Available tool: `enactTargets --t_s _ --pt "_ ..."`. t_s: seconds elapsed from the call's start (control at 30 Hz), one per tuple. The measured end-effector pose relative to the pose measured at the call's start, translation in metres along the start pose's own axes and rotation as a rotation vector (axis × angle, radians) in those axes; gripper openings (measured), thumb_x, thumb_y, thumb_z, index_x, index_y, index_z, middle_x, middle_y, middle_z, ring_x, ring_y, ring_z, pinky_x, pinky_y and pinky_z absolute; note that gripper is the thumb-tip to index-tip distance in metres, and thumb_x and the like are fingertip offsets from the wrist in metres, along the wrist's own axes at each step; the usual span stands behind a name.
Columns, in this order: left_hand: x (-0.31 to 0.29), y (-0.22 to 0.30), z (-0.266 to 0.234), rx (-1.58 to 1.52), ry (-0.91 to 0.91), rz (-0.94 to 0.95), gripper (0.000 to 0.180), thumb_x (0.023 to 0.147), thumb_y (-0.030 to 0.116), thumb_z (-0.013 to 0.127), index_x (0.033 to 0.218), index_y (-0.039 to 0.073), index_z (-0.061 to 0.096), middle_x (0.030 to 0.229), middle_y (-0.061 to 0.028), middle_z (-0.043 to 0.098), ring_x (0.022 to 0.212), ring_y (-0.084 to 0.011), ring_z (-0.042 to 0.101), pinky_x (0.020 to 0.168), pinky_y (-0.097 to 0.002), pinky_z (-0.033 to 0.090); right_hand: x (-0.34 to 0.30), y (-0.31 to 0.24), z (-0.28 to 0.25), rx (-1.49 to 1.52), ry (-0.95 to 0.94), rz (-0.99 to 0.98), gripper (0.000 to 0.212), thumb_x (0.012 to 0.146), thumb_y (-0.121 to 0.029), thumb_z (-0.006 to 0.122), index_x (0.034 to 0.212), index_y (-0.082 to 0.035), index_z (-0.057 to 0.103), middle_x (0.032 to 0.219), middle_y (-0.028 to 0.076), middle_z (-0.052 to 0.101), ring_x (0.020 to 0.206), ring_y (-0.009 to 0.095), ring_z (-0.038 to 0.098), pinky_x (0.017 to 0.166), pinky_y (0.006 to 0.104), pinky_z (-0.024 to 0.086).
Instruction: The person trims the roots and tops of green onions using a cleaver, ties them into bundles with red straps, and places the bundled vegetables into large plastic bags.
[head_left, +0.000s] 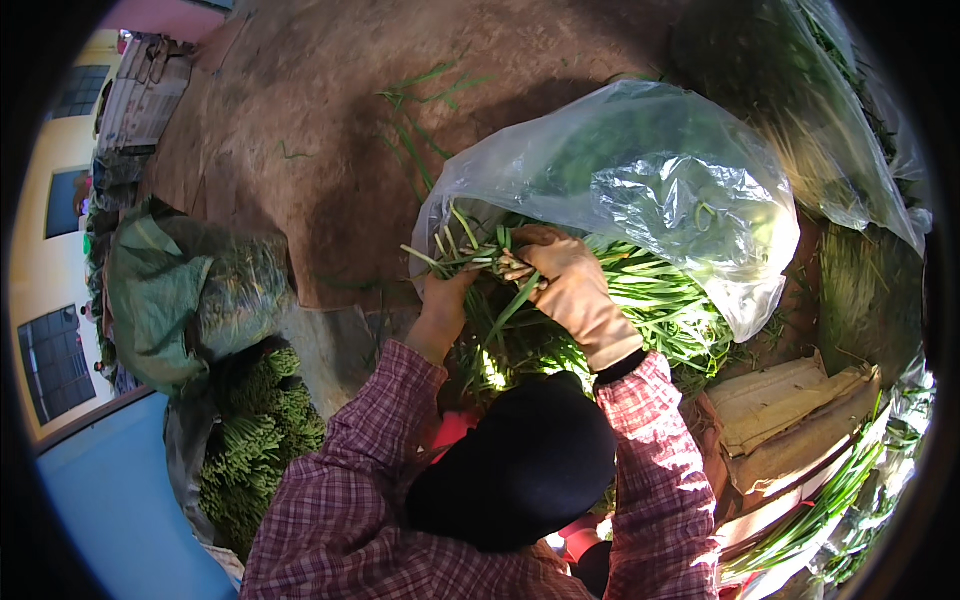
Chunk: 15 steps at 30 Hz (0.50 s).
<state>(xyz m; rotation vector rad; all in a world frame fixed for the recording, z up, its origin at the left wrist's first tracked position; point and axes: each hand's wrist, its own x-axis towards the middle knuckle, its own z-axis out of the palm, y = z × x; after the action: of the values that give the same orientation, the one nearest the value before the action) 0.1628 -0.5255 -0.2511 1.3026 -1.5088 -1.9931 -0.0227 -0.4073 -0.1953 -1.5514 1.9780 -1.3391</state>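
My left hand [445, 310] is closed around the stems of a small bunch of spring onions [465, 245], whose pale cut-looking ends poke out to the upper left. Close beside it, my right hand [572, 290], in what looks like a tan glove with a black band at the wrist, closes on the same bunch. Its fingertips are bunched over the stems. Long green leaves [660, 300] lie in a heap right of and under my hands. Over that heap spreads a clear plastic bag [640, 150], open toward me.
Loose green blades [420, 95] lie on the brown ground ahead. More plastic-wrapped greens [840, 120] stand at the far right. At left are a green sack [155, 290] and a bundle of green sprigs [255, 450]. Folded brown cardboard [790, 420] lies at right. A dark rounded shape [520, 460] fills the lower middle.
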Motion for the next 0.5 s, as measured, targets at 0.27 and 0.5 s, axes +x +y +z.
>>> enactTargets --t_s 0.27,0.5 --pt "-0.017 0.035 0.016 -0.160 -0.094 0.047 0.018 0.099 0.009 0.064 0.114 -0.001 0.066 0.105 -0.0063 0.071 0.094 -0.0164 0.067 0.078 -0.0307 0.056 -0.004 0.000 0.025 -0.293 -0.254 0.160 0.041 0.076 -0.024 0.079 0.110 -0.003 0.067 0.101 0.017 0.071 0.102 0.036 0.065 0.091 0.0459 0.049" --pt "-0.068 0.051 -0.012 0.049 0.239 -0.104 0.032 0.102 0.030 0.060 0.119 0.003 0.064 0.077 -0.0005 0.062 0.050 -0.0092 0.051 0.045 -0.0248 0.040 -0.009 0.020 -0.001 0.135 -0.010 0.395 0.026 0.079 -0.015 0.073 0.102 -0.005 0.069 0.084 0.021 0.070 0.081 0.037 0.067 0.075 0.0447 0.053"
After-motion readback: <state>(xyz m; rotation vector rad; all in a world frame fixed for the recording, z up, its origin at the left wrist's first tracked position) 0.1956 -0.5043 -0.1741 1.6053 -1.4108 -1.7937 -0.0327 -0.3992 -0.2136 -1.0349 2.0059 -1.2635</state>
